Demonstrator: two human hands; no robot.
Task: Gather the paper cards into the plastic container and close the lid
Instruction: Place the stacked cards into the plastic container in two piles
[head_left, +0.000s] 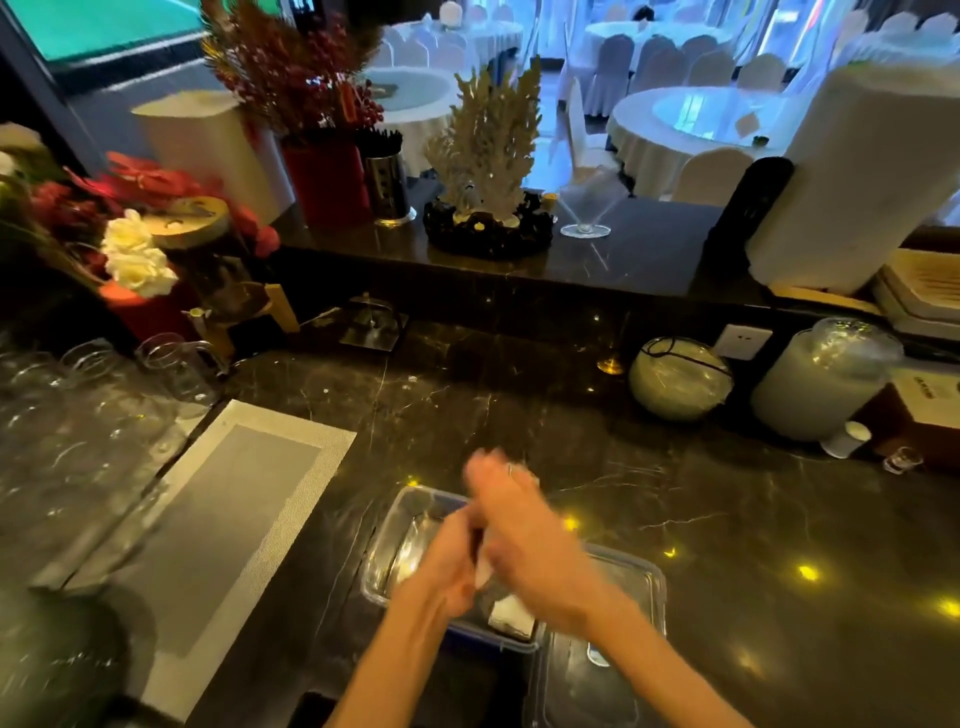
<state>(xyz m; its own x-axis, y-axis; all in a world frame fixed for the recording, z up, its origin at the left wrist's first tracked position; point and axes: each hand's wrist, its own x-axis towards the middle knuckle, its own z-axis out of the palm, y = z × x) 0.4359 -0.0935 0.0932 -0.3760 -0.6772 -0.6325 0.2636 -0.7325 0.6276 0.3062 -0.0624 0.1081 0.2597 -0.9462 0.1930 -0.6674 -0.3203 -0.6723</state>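
A clear plastic container (387, 551) with a blue rim sits on the dark marble counter, near the front edge. Both hands meet above it, blurred by motion. My left hand (441, 571) comes in from below with its fingers curled around white paper cards (483, 569). My right hand (524, 525) crosses over from the right and presses on the same cards, fingers stretched forward. More white cards (511, 616) lie inside the container at its near end. The clear lid (613, 670) lies flat on the counter, touching the container's right side.
A grey woven placemat (218, 530) lies to the left, with several glasses (78, 415) beyond it. A round covered bowl (678, 376) and a large jar (821, 382) stand at the back right. A raised ledge (623, 254) holds vases and a coral ornament.
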